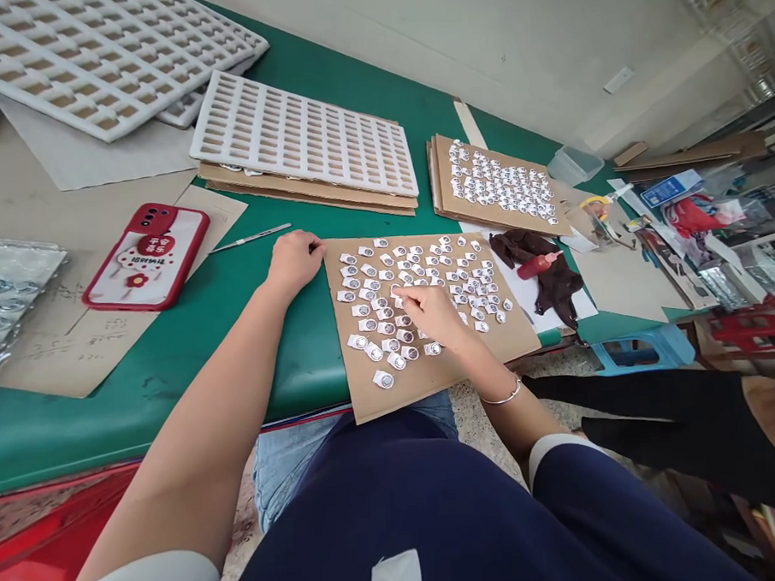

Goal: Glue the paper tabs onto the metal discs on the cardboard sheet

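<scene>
On the green tabletop a brown cardboard sheet point(392, 402) lies partly over the front edge. Many small white pieces with round silvery faces point(384, 380) are spread across it in loose rows. My right hand point(435, 312) is over the middle of the sheet, thumb and forefinger pinched at a small white piece point(397, 292). Its fingers hide part of that piece and some of those beneath. At the sheet's top left corner rests my left hand point(295, 262), fingers curled inward against the cardboard edge. What lies inside those fingers is hidden.
White grid trays point(304, 136) lie behind on cardboard. A second stack of cardboard point(444, 194) bears more small pieces. To the left are a red-cased phone point(148, 258) and a thin metal tool point(250, 237). A red bottle point(537, 265) lies on dark cloth point(558, 292). Another person's dark sleeve point(655, 407) is at right.
</scene>
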`<state>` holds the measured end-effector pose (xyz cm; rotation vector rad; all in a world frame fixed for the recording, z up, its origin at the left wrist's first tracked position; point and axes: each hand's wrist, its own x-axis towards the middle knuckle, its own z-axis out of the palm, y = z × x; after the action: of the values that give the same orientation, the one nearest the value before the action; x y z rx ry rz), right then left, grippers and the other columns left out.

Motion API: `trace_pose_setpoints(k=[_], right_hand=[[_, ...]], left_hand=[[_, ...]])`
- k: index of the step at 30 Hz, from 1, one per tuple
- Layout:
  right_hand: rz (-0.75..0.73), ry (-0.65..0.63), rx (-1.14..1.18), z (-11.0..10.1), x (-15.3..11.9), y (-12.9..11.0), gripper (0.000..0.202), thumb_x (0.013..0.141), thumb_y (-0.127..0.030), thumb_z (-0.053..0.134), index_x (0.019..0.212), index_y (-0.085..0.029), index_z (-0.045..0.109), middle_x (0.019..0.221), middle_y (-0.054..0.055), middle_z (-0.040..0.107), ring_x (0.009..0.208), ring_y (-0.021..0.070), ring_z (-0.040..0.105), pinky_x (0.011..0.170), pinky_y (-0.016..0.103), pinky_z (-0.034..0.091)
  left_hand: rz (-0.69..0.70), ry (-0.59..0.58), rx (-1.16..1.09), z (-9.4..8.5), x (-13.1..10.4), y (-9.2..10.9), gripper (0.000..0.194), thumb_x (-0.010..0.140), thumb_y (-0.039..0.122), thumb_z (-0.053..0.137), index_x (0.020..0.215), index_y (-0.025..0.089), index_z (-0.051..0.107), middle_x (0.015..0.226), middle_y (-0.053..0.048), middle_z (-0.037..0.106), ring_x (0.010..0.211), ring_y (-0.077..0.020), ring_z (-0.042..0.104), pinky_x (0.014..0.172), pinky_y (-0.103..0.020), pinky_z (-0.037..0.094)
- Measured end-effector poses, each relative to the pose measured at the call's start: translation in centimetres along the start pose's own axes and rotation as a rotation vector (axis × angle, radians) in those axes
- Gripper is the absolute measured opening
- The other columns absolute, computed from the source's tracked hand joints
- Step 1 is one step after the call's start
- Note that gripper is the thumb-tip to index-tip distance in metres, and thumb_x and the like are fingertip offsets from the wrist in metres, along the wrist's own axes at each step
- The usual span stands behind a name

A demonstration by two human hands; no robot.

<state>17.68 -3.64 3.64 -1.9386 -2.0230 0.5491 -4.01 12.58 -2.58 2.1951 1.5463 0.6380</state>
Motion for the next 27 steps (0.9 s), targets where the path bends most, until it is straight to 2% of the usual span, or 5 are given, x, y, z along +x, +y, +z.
trace_pose_setpoints(k=[8, 16, 21, 24, 27], right_hand=[[-0.036, 0.085, 0.173, -0.6, -1.3, 0.5, 0.03, 0.087, -0.014, 0.044, 0.108, -0.016, 0.066, 0.085, 0.003, 0.067, 0.062, 0.0082, 0.053, 0.062, 0.021, 0.04], [0.003, 0.218, 0.303, -2.0, -4.2, 2.4, 0.027, 0.089, -0.016, 0.046, 0.105, -0.016, 0.067, 0.076, 0.0, 0.064, 0.057, 0.0059, 0.048, 0.057, 0.018, 0.035], [0.084, 0.288, 0.505, -0.8, -6.5, 3.9, 0.026, 0.09, -0.022, 0.047, 0.104, -0.013, 0.067, 0.066, -0.001, 0.059, 0.05, 0.006, 0.041, 0.048, 0.017, 0.031], [0.031, 0.295, 0.505, 0.1, -7.6, 2.9, 0.023, 0.089, -0.017, 0.048, 0.1, -0.013, 0.067, 0.073, 0.0, 0.063, 0.056, 0.0068, 0.049, 0.055, 0.018, 0.037], [-0.161, 0.265, 0.425, 0.7, -9.0, 0.4, 0.023, 0.089, -0.014, 0.045, 0.1, -0.014, 0.065, 0.087, 0.003, 0.065, 0.074, 0.0098, 0.058, 0.069, 0.02, 0.043]], left_hand=[[0.028, -0.006, 0.054, -0.3, 0.3, -0.1, 0.025, 0.081, 0.035, 0.047, 0.091, 0.021, 0.066, 0.092, -0.001, 0.065, 0.084, -0.0193, 0.056, 0.076, -0.03, 0.043], [-0.014, 0.036, 0.036, -0.7, 0.9, 0.1, 0.021, 0.078, 0.045, 0.047, 0.076, 0.027, 0.058, 0.063, 0.006, 0.058, 0.064, -0.0158, 0.05, 0.062, -0.03, 0.043], [-0.084, 0.136, -0.029, -1.8, 0.6, 1.0, 0.03, 0.078, 0.052, 0.046, 0.079, 0.027, 0.063, 0.069, 0.005, 0.065, 0.064, -0.0181, 0.053, 0.061, -0.033, 0.044], [-0.12, 0.157, -0.11, -2.8, 0.2, 2.2, 0.037, 0.078, 0.053, 0.048, 0.087, 0.022, 0.065, 0.083, -0.001, 0.069, 0.068, -0.0195, 0.056, 0.061, -0.034, 0.045], [-0.11, 0.106, -0.223, -3.4, -1.2, 4.6, 0.039, 0.079, 0.051, 0.051, 0.094, 0.017, 0.064, 0.088, -0.004, 0.069, 0.072, -0.0188, 0.058, 0.063, -0.033, 0.046]])
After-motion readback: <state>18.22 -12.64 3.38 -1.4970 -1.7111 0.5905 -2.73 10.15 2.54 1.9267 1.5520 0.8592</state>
